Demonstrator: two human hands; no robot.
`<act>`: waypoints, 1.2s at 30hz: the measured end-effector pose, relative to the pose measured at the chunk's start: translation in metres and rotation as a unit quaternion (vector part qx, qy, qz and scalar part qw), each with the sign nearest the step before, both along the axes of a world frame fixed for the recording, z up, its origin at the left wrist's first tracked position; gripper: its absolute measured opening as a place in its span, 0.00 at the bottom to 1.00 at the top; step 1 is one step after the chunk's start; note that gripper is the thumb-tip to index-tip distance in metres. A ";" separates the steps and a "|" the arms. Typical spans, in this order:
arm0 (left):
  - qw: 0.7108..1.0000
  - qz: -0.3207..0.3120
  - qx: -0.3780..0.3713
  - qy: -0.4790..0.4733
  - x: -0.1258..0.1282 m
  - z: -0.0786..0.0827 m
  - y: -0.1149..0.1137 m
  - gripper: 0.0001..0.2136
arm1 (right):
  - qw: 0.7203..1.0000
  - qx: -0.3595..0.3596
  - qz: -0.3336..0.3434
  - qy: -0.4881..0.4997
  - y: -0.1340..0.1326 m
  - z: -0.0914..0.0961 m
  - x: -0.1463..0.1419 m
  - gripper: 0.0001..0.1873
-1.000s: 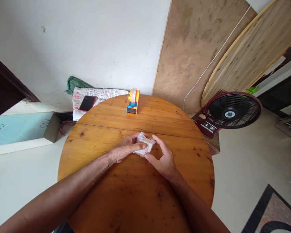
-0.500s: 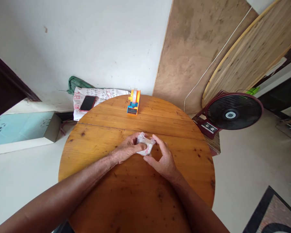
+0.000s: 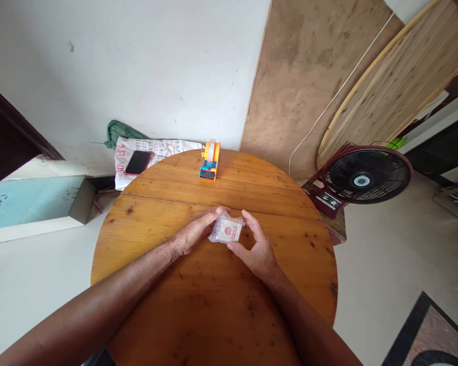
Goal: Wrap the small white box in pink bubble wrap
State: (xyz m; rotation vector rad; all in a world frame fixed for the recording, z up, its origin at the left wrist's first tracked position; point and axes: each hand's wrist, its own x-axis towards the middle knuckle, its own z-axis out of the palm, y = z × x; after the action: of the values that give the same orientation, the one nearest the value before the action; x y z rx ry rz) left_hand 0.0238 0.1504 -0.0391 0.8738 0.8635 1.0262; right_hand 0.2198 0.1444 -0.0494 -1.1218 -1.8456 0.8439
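A small pale box (image 3: pixel 229 232) with red print, wrapped in clear crinkled plastic, is held just above the round wooden table (image 3: pixel 168 305). My left hand (image 3: pixel 199 229) grips its left side, the thumb along the upper left edge and the other fingers hidden behind it. At the right end, my right hand (image 3: pixel 258 250) pinches the box between thumb and forefinger, touching its right corners. Farther back on the tabletop stands an orange and blue tape dispenser (image 3: pixel 209 161) with a roll of clear tape in it.
A black phone (image 3: pixel 138 162) lies on a printed white sack (image 3: pixel 171 147) behind the table's left edge, beside a green bag (image 3: pixel 124 130). To the right stands a dark red fan (image 3: pixel 366 175). A white wall (image 3: pixel 156 66) closes off the back.
My left thumb has moved from the front of the box up to its upper left edge. The printed face now shows more fully. My right hand has barely moved.
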 end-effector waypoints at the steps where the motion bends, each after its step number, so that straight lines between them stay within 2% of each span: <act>1: 1.000 0.011 -0.004 -0.002 0.000 -0.001 0.001 0.32 | 1.000 -0.009 -0.001 0.000 0.000 0.000 -0.001 0.40; 5: 0.998 0.050 -0.013 0.029 0.001 0.001 0.001 0.30 | 0.998 -0.056 -0.010 0.000 0.000 -0.001 -0.003 0.39; 9: 0.996 0.046 -0.014 0.075 0.000 0.002 -0.001 0.28 | 0.995 -0.092 -0.024 -0.024 0.001 -0.001 -0.004 0.37; 13: 0.991 0.040 -0.001 0.131 0.000 0.001 -0.001 0.24 | 0.993 -0.091 -0.030 -0.065 0.002 0.002 -0.004 0.35; 18: 0.985 0.042 0.028 0.162 0.000 0.000 -0.001 0.21 | 0.993 -0.037 -0.006 -0.113 0.001 0.005 -0.002 0.32; 28: 0.989 0.051 0.052 0.130 -0.003 0.007 -0.002 0.21 | 0.986 0.116 0.039 -0.114 0.001 0.003 0.002 0.30; 36: 0.997 0.018 0.050 0.064 -0.002 0.000 0.000 0.21 | 0.981 0.139 0.053 -0.124 0.002 0.004 0.001 0.24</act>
State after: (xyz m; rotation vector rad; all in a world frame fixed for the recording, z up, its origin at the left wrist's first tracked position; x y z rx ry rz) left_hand 0.0215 0.1500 -0.0394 1.0206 0.9455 1.0604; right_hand 0.2203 0.1467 -0.0454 -0.9927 -2.1681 0.4979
